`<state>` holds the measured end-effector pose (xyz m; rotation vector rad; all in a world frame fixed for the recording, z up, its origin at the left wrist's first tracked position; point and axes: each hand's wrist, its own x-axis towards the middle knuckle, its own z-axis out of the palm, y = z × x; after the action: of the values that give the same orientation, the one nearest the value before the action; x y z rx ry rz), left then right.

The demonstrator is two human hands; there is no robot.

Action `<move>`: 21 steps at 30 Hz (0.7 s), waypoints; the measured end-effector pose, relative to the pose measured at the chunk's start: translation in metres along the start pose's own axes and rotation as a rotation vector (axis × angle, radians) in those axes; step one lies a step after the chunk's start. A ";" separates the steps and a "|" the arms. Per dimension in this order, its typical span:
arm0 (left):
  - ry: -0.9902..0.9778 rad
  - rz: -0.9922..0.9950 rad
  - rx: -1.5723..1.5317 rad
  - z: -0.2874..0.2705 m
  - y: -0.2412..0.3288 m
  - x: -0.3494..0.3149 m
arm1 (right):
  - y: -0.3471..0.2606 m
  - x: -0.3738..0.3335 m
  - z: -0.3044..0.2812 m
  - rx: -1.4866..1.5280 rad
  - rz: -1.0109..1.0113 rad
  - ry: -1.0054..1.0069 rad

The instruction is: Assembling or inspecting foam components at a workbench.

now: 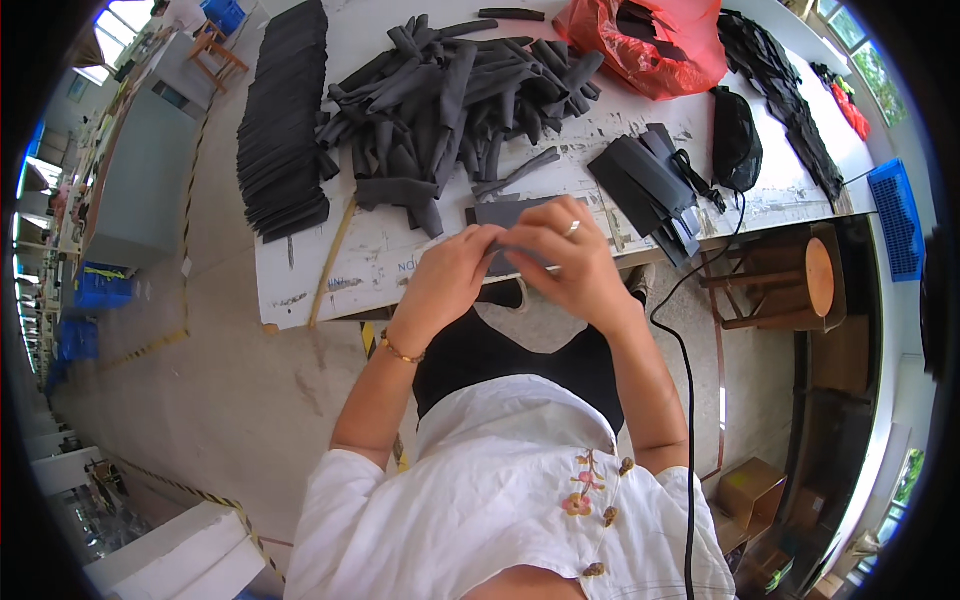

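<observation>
Close to the table's front edge, my two hands meet over a small dark grey piece of sheet material (497, 264), mostly covered by the fingers. My left hand (446, 278) is closed, its fingertips pinching one side of the piece. From the other side my right hand (566, 262), with a ring on one finger, grips it too, thumb and fingers bent. Just beyond the fingers a flat dark grey sheet (515, 212) lies on the white table (345, 285). Farther back is a heap of dark grey rolled tubes (455, 85).
Flat dark strips (640, 180) lie right of my hands, beside a black device (735, 145) whose cable hangs over the edge. A long dark stack (285, 120) lines the left side. A red plastic bag (670, 65) sits behind; a wooden stool (819, 277) stands right.
</observation>
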<state>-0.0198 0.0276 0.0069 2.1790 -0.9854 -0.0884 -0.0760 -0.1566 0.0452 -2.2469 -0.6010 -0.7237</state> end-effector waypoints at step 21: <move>0.460 -0.373 -1.651 0.009 -0.017 0.004 | -0.019 -0.043 0.068 0.817 0.935 -0.169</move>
<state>-0.0092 0.0268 -0.0094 0.7138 -0.0163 -0.3872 -0.0971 -0.1037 -0.0148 -1.5339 0.1264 0.1826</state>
